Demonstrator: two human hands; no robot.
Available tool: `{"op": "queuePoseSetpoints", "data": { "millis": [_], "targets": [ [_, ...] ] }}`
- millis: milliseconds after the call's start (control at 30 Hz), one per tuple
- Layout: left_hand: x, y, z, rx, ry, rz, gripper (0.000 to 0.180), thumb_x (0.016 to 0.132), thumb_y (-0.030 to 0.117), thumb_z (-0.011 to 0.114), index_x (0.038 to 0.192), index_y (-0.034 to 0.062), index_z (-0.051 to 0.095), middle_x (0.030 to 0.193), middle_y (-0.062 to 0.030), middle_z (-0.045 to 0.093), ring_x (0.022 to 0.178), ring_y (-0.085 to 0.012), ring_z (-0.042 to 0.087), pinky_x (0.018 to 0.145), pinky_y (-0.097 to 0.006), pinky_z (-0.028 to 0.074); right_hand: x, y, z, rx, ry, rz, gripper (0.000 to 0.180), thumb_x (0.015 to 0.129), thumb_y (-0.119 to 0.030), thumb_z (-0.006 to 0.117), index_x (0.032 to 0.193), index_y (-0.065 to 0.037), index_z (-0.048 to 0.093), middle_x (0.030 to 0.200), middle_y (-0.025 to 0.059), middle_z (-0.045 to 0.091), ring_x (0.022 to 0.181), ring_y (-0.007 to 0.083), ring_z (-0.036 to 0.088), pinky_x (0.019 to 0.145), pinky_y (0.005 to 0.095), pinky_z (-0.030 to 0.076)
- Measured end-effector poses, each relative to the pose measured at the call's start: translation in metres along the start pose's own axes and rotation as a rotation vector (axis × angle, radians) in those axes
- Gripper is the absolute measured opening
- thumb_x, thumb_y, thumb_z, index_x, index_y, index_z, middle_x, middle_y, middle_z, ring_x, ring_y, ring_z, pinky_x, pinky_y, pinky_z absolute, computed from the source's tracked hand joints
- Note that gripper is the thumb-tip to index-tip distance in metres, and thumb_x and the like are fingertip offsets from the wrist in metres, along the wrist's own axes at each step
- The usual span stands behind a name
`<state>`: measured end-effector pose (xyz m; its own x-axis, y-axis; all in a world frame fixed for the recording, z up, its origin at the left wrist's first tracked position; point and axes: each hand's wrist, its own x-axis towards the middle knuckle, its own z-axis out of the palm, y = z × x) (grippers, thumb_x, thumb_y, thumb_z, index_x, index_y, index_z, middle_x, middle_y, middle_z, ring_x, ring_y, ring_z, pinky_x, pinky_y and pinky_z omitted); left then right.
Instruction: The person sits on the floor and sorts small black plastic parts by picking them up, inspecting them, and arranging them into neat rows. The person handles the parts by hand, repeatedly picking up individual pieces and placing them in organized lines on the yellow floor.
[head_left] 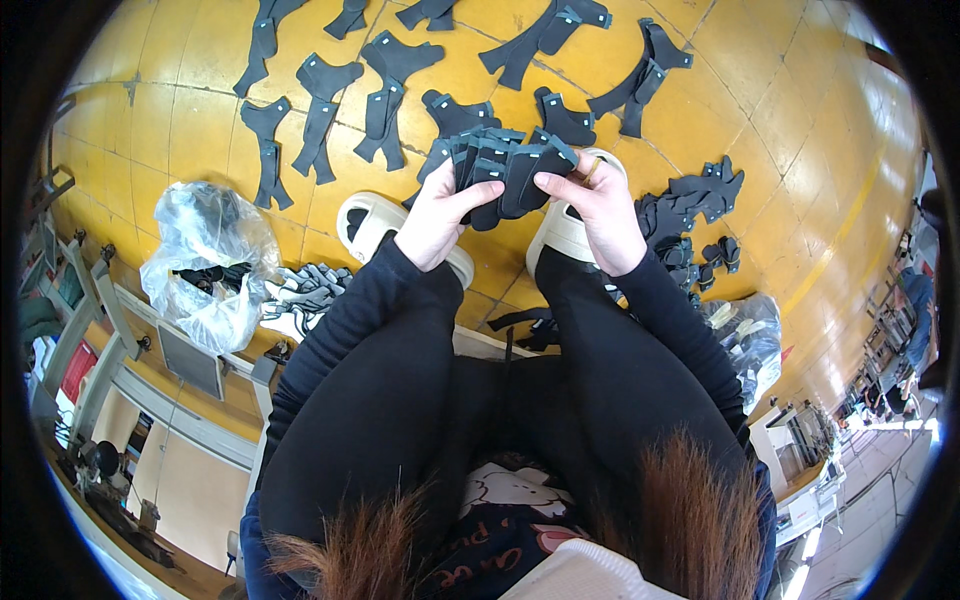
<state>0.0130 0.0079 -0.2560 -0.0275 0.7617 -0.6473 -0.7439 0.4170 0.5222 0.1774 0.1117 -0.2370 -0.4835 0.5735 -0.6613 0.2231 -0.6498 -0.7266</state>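
Note:
Above my feet, a fanned bunch of black fabric pieces (512,172) with grey-green edges and small pale tags is held between both hands. My left hand (438,215) grips its left side, thumb lying across the front. On the other side, my right hand (604,212) is closed on the bunch, with the thumb pressing the front piece. The fingers behind the fabric are mostly hidden. Just beyond the bunch, a black cut piece (564,118) lies on the floor, and more black pieces (384,85) are laid out in rows.
Yellow tiles (790,110) make up the floor. A clear plastic bag (213,255) stands at left beside a pile of black-and-white pieces (305,295). Heaped black pieces (690,205) lie at right, near another plastic bag (748,340). A metal frame (190,360) runs along the lower left.

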Motion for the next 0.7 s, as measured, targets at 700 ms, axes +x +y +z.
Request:
{"op": "queuePoseSetpoints", "data": {
  "millis": [700],
  "targets": [
    [0.000,0.001,-0.007,0.060,0.039,0.034,0.025,0.081,0.001,0.067,0.104,0.0046,0.058,0.091,-0.0035,0.063,0.081,-0.0112,0.060,0.072,-0.025,0.048,-0.003,-0.006,-0.012,0.117,-0.074,0.068,0.018,0.081,-0.011,0.070,0.096,-0.004,0.063,0.083,-0.0012,0.063,0.072,0.0057,0.055,0.067,0.0203,0.042]
  ]
}}
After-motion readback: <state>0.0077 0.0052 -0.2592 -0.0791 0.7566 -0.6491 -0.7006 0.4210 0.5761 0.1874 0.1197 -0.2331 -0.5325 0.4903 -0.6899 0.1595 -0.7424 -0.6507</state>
